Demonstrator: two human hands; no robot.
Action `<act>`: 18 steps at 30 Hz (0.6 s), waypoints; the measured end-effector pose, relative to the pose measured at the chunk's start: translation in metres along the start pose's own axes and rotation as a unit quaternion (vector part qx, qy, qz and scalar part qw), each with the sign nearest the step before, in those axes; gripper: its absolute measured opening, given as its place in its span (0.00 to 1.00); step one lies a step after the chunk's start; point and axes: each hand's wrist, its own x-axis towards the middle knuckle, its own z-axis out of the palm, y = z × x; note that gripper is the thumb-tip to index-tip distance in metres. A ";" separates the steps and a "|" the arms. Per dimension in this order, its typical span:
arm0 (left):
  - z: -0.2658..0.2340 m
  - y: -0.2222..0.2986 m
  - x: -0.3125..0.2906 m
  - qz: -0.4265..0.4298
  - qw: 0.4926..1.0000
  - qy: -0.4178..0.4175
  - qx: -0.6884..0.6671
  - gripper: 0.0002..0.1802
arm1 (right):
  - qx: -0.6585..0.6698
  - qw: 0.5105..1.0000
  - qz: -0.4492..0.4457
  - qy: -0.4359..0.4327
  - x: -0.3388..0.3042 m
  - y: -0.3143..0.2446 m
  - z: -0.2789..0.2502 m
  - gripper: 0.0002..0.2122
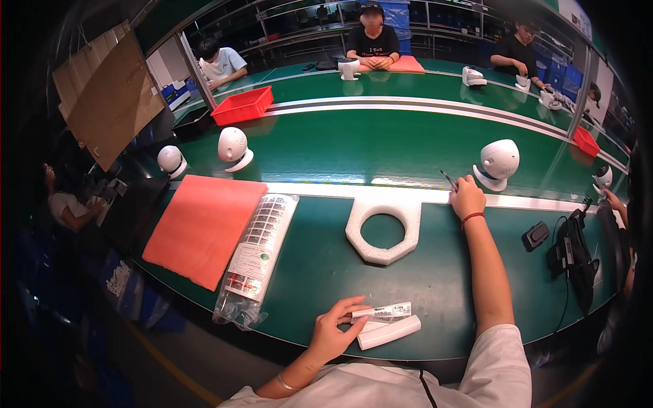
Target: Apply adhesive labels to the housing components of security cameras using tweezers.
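My left hand (335, 332) is closed on a small white labelled piece (382, 311) near the front edge of the bench. Just below it lies a smooth white bar-shaped piece (391, 333), close to my fingertips. My right arm reaches far forward, and my right hand (468, 197) grips a thin dark pen-like tool (449, 179) over the bench's far metal edge. A white round-headed camera-like device (500, 162) stands on its base just beyond that hand. Between my hands sits a white foam ring (354, 234) with a large round hole.
On the left lie an orange foam sheet (204, 228) and a plastic-wrapped roll of printed labels (257, 248). Two more white devices (234, 146) stand beyond them, near a red bin (243, 105). A black corded scanner-like device (568, 251) lies right. Other people work across the green line.
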 end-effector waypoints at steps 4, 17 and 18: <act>0.000 0.000 -0.001 0.001 1.000 0.002 0.001 0.21 | -0.006 1.000 0.001 -0.002 0.001 -0.002 0.001 0.06; 0.001 0.001 -0.005 -0.014 1.000 0.011 0.024 0.20 | -0.009 1.000 -0.002 -0.016 -0.004 0.000 0.006 0.08; 0.001 0.001 -0.002 -0.021 0.999 0.011 0.024 0.21 | -0.014 1.000 -0.002 -0.008 0.000 0.000 0.006 0.08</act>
